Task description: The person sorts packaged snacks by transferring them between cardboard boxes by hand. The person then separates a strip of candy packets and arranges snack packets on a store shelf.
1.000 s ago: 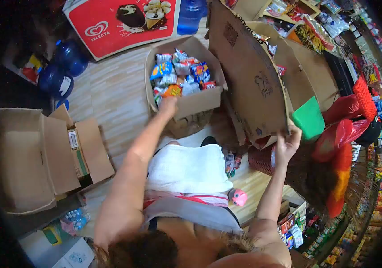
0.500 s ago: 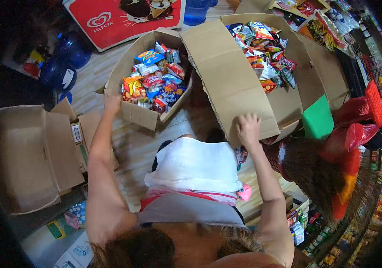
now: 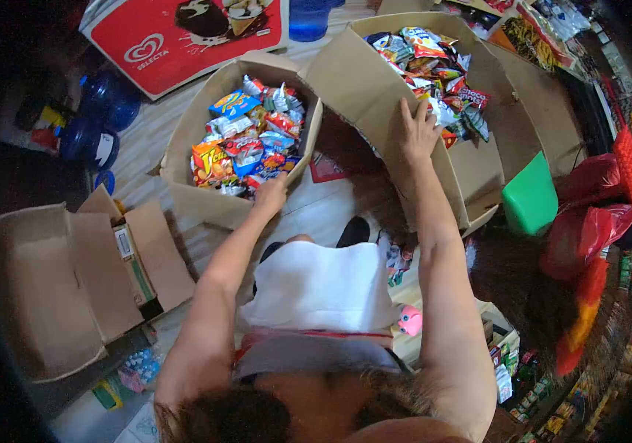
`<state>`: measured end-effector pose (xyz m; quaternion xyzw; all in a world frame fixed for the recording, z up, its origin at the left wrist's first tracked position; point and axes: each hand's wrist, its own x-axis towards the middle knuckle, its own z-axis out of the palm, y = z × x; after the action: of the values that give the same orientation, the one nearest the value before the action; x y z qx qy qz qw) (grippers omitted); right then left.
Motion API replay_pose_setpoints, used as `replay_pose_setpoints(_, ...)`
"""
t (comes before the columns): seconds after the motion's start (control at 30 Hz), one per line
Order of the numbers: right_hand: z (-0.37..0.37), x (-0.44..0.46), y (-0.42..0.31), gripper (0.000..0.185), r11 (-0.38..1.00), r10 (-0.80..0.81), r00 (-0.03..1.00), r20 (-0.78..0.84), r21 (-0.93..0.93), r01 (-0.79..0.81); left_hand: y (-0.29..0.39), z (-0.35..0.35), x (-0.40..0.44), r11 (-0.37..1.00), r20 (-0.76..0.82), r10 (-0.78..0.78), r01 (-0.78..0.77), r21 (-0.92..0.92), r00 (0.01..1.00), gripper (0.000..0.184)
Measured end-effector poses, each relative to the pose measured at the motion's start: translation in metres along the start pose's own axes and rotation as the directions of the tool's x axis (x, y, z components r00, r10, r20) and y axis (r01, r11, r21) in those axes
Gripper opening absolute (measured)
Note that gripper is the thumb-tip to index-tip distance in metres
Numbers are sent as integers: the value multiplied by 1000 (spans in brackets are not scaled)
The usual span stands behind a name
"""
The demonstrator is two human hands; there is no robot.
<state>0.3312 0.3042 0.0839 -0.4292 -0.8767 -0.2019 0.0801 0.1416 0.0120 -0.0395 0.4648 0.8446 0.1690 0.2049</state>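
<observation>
snack packs (image 3: 248, 148): loosely heaped in the smaller box (image 3: 209, 205), mostly toward its middle and right side; a second heap lies toward the far end of the larger box (image 3: 487, 166).
smaller box: open-topped, on the floor (image 3: 314, 210), just beside the larger box; whether their edges touch cannot be told.
left hand (image 3: 271, 195): fingers partly curled at the near right rim of the smaller box, next to the packs. a firm hold on board or pack cannot be confirmed.
right hand (image 3: 421, 136): open, fingers spread on the side flap (image 3: 360, 85) of the larger box, fingertips near the edge facing the packs. no pack is seen in it.
rim handling: for good control, set the fingers over solid board, clear of the wrappers, and apply force low and evenly.
flap handling: press with the flat of the fingers; a sharp push could crease the board.
caution: tilting either box too far could spill the upper packs.
green plastic piece (image 3: 530, 193): beside the near right corner of the larger box; allow clearance.
</observation>
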Motion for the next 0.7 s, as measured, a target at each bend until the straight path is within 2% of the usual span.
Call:
replay_pose_setpoints(0.03, 2, 2, 6, 86, 1000, 0, 1000, -13, -8, 0, -6, 6, 8, 1000, -46, -20, 20, -2, 999, 44)
replay_pose_setpoints(0.07, 1, 3, 4, 84, 999, 26, 999, -27, -26, -27, -2, -1, 13, 999, -13, -35, 35, -26, 999, 34)
replay_pose_setpoints(0.17, -6, 5, 5, 84, 997, 59, 998, 37, 42, -61, 5, -10, 31, 998, -41, 59, -60, -24, 997, 35)
replay_pose_setpoints(0.2, 3, 5, 12, 83, 999, 29, 999, -29, 45, -28, 10, -13, 35, 998, -129, 52, -56, -26, 990, 35)
replay_pose_setpoints(0.23, 12, 7, 21, 83, 1000, 11, 994, -112, 13, -9, 4, -16, 45, 999, -151, 8, -16, -49, 989, 34)
replay_pose_setpoints(0.3, 4, 11, 33, 84, 998, 41, 999, -29, 52, -40, -11, -17, 58, 991, -183, -104, 86, -104, 978, 34)
replay_pose_setpoints(0.33, 10, 16, 34, 85, 998, 60, 998, -21, -11, -61, -17, -17, 57, 981, -183, -165, 142, -129, 969, 35)
replay_pose_setpoints(0.4, 17, 16, 37, 80, 1000, 28, 999, -35, -9, -29, -21, -28, 55, 959, -178, -252, 222, -173, 951, 36)
replay_pose_setpoints(0.47, 23, 14, 44, 75, 999, 30, 998, -51, -18, -31, -54, -35, 55, 956, -271, -198, 124, -266, 942, 42)
replay_pose_setpoints(0.53, 28, 16, 45, 71, 999, 36, 998, -48, 4, -36, -97, -52, 64, 977, -298, -184, 141, -160, 937, 42)
replay_pose_setpoints(0.63, 21, 10, 36, 62, 999, 23, 996, -91, 28, -20, -96, -97, 56, 850, -100, -188, 111, -516, 977, 38)
replay_pose_setpoints(0.7, 19, 9, 28, 59, 999, 20, 993, -117, 37, -15, -59, -98, 49, 924, -210, -122, 34, -381, 970, 37)
